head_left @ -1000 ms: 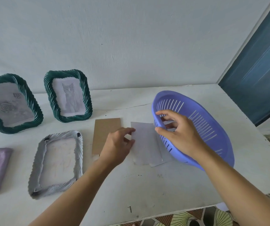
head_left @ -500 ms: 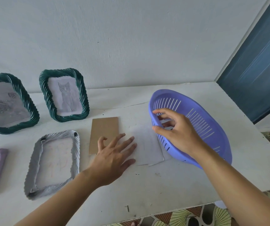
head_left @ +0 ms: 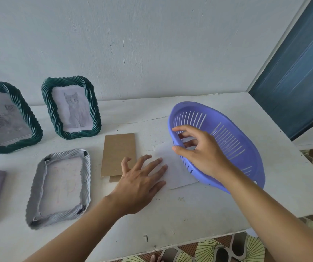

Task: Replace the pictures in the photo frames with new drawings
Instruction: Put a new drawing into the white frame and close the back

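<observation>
The right hand (head_left: 199,154) grasps the purple basket (head_left: 242,140) by its left rim, thumb outside and fingers curled inside. The basket sits tilted near the tabletop's right edge. The left hand (head_left: 142,178) is released, with its spread fingertips resting on the white paper sheet (head_left: 178,173) at mid-table. The sheet's right side is tucked under the basket. It looks thin, limp and easily creased, so sliding it free and pinching a corner seems best. The brown backing card (head_left: 118,152) beside it looks stiffer. The grey frame (head_left: 36,186) lies flat toward the front-left.
</observation>
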A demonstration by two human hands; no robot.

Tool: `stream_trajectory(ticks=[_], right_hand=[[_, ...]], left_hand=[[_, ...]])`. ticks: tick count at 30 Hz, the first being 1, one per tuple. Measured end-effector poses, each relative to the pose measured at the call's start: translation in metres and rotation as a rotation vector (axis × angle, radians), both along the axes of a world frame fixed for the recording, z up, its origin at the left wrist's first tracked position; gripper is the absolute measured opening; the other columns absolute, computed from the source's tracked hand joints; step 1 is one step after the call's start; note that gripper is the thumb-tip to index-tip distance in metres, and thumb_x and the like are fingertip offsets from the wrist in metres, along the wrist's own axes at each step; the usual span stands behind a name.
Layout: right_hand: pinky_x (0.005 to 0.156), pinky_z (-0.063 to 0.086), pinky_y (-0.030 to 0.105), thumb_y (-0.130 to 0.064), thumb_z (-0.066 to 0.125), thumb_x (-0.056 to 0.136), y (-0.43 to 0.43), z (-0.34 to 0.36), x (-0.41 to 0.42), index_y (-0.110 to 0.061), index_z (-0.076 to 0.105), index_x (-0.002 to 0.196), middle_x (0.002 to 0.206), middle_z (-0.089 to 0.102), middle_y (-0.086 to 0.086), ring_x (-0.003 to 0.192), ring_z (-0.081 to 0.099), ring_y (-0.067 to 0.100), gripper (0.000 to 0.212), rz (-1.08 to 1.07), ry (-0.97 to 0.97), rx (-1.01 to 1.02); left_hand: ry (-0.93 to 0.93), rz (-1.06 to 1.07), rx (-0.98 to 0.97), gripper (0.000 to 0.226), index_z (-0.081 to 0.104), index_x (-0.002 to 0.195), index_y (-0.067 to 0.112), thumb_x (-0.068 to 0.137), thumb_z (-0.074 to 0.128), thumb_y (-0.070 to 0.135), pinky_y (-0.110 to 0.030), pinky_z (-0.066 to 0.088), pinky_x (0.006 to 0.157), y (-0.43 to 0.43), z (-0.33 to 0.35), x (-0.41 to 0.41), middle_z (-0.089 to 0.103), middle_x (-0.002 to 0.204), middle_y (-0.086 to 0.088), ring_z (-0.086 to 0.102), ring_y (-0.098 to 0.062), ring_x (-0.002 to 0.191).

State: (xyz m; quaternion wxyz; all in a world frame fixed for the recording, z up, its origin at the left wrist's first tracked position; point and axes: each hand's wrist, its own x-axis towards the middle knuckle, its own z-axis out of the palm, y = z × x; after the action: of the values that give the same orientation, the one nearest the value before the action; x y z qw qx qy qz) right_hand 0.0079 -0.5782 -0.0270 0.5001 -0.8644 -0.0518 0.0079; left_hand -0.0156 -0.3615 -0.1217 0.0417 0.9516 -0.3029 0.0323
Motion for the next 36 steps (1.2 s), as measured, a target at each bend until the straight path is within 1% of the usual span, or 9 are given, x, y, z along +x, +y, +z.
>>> stream_trajectory(ticks=[5,8,12,15,19,22,26,32,36], right_hand=[[0.073,0.052,0.015,-0.02,0.076,0.083,0.011,-0.005,-0.003,-0.032,0.064,0.12,0.097,0.062,-0.024,0.084,0.063,0.002,0.04,0.022,-0.035,-0.07],[0.077,0.05,0.013,-0.02,0.077,0.083,0.017,-0.011,-0.006,-0.03,0.063,0.123,0.099,0.06,-0.025,0.086,0.062,0.003,0.043,0.063,-0.037,-0.105],[0.075,0.046,0.007,-0.027,0.077,0.084,0.017,-0.015,-0.006,-0.032,0.062,0.123,0.102,0.061,-0.023,0.088,0.061,-0.001,0.042,0.071,-0.039,-0.114],[0.077,0.05,0.013,-0.037,0.072,0.088,0.011,-0.011,-0.002,-0.031,0.065,0.121,0.103,0.066,-0.015,0.086,0.065,0.0,0.035,0.061,-0.008,-0.09],[0.07,0.049,0.012,-0.03,0.07,0.091,-0.017,-0.003,0.014,-0.026,0.066,0.115,0.097,0.069,-0.01,0.079,0.066,0.002,0.024,-0.05,-0.09,-0.174],[0.074,0.05,0.023,-0.017,0.073,0.088,-0.044,-0.005,0.029,-0.02,0.066,0.115,0.101,0.068,-0.005,0.087,0.065,0.01,0.029,-0.022,-0.129,-0.419],[0.082,0.05,0.033,-0.013,0.07,0.084,-0.063,-0.015,0.05,-0.022,0.064,0.122,0.117,0.066,-0.001,0.109,0.06,0.022,0.04,0.099,-0.018,-0.745],[0.08,0.043,0.033,-0.025,0.077,0.083,-0.065,-0.024,0.064,-0.02,0.062,0.126,0.12,0.061,0.0,0.113,0.056,0.023,0.046,0.199,0.024,-0.855],[0.081,0.042,0.032,-0.03,0.079,0.083,-0.066,-0.029,0.067,-0.017,0.063,0.123,0.122,0.06,-0.001,0.114,0.054,0.021,0.045,0.217,0.036,-0.848]], left_hand=[[0.052,0.023,-0.005,0.052,0.042,0.146,0.036,0.104,0.018,0.054,-0.06,0.025,0.099,-0.001,0.001,-0.001,0.041,0.155,0.013,0.038,-0.023,0.141],[0.064,0.067,-0.068,0.052,0.043,0.145,0.039,0.103,0.018,0.055,-0.057,0.024,0.1,0.004,0.004,-0.003,0.04,0.154,0.017,0.036,-0.019,0.141],[0.011,0.234,-0.38,0.036,0.058,0.127,0.044,0.1,0.035,0.05,-0.049,0.027,0.096,0.01,0.019,0.001,0.056,0.13,0.022,0.047,-0.006,0.125],[0.059,0.285,-0.632,0.028,0.062,0.117,0.044,0.099,0.041,0.045,-0.045,0.03,0.097,0.009,0.04,0.014,0.058,0.116,0.022,0.051,0.0,0.114],[0.022,0.191,-0.732,0.022,0.065,0.115,0.04,0.1,0.048,0.041,-0.05,0.04,0.099,-0.004,0.065,0.037,0.059,0.113,0.02,0.056,-0.002,0.111],[0.031,0.147,-0.685,0.02,0.067,0.116,0.036,0.099,0.055,0.039,-0.044,0.037,0.097,-0.022,0.071,0.054,0.057,0.116,0.016,0.054,-0.006,0.114],[-0.028,0.094,-0.513,0.02,0.072,0.111,0.032,0.092,0.067,0.034,-0.039,0.032,0.088,-0.045,0.073,0.072,0.059,0.116,0.01,0.052,-0.016,0.11],[-0.07,-0.032,-0.274,0.018,0.074,0.106,0.028,0.091,0.065,0.034,-0.035,0.016,0.079,-0.06,0.083,0.088,0.065,0.109,0.007,0.054,-0.017,0.106],[0.038,-0.061,-0.108,0.021,0.07,0.105,0.03,0.094,0.056,0.04,-0.038,0.019,0.079,-0.067,0.089,0.097,0.063,0.102,0.008,0.051,-0.015,0.107]])
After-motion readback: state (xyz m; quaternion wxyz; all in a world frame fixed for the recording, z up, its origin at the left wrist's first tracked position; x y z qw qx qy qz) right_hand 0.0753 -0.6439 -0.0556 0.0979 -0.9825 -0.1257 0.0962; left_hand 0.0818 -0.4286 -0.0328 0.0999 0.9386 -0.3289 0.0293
